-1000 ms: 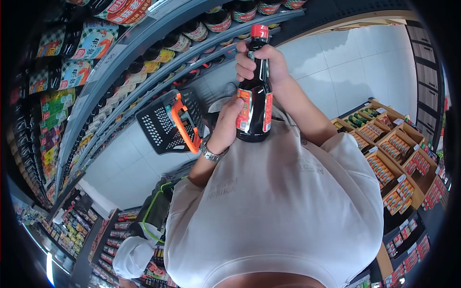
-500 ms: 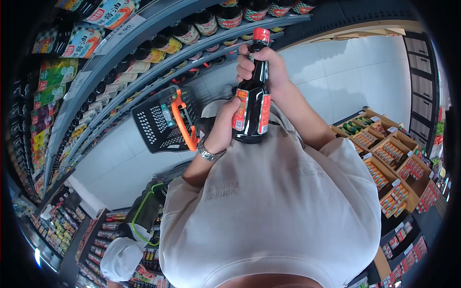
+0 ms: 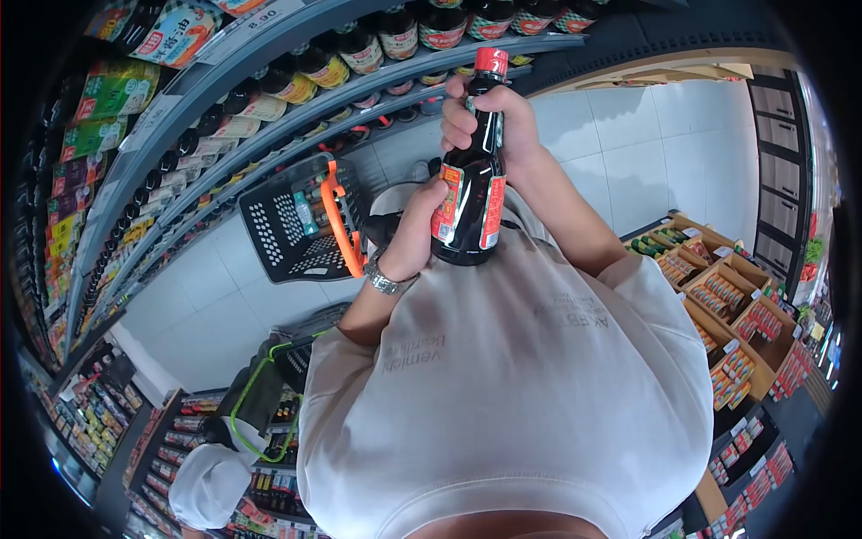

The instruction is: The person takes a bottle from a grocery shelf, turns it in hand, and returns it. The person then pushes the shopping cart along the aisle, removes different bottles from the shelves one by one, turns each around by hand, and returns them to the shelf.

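A dark glass soy sauce bottle (image 3: 469, 216) with a red cap and red labels stands out in front of my chest, its cap pointing away from me. My right hand (image 3: 492, 115) is closed around its neck, just below the cap. Lower down, my left hand (image 3: 415, 225), with a metal watch on its wrist, grips the side of the bottle, thumb on the label. The left fingers are mostly hidden behind the glass.
A black shopping basket (image 3: 269, 256) with an orange handle and some goods inside is at my left. Shelves (image 3: 211, 76) of bottles and pouches curve along the left and far side. Wooden display bins (image 3: 759, 377) stand at right. A person in a white cap (image 3: 211, 485) is at lower left.
Both hands keep the same hold on the bottle. The view has shifted slightly, so the basket, the shelves and the person in the cap appear a little further left.
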The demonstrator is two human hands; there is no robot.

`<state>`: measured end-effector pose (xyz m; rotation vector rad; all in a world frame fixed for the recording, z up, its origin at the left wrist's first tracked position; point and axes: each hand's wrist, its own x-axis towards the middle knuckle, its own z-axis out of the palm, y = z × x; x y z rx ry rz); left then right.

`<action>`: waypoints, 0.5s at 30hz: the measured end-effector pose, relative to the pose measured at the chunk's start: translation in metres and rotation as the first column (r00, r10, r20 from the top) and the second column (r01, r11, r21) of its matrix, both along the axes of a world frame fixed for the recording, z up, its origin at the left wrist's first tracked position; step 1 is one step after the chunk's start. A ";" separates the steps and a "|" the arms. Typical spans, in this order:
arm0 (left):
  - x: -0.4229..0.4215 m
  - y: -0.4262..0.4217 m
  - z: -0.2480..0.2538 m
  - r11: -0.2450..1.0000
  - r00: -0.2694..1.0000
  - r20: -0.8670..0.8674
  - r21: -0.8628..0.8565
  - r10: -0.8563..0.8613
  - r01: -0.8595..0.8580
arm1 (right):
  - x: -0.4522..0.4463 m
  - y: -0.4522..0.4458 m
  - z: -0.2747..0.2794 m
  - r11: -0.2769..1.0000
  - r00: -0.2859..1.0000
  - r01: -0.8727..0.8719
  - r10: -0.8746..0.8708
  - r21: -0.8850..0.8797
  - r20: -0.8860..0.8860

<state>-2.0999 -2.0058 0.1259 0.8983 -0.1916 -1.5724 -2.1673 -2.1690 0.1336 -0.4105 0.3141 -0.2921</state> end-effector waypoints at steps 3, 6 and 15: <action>-0.001 0.002 0.000 0.999 1.000 -0.021 0.045 0.010 -0.009 | 0.002 0.002 -0.003 1.000 0.999 0.005 -0.004 0.017 -0.048; -0.001 0.003 0.000 0.999 1.000 0.015 0.042 0.023 -0.024 | 0.005 0.004 -0.005 0.999 0.998 0.000 0.003 0.053 -0.055; -0.001 0.008 -0.005 0.999 0.997 0.062 -0.032 0.035 -0.033 | 0.007 0.004 -0.008 0.997 0.994 -0.070 0.068 0.017 0.091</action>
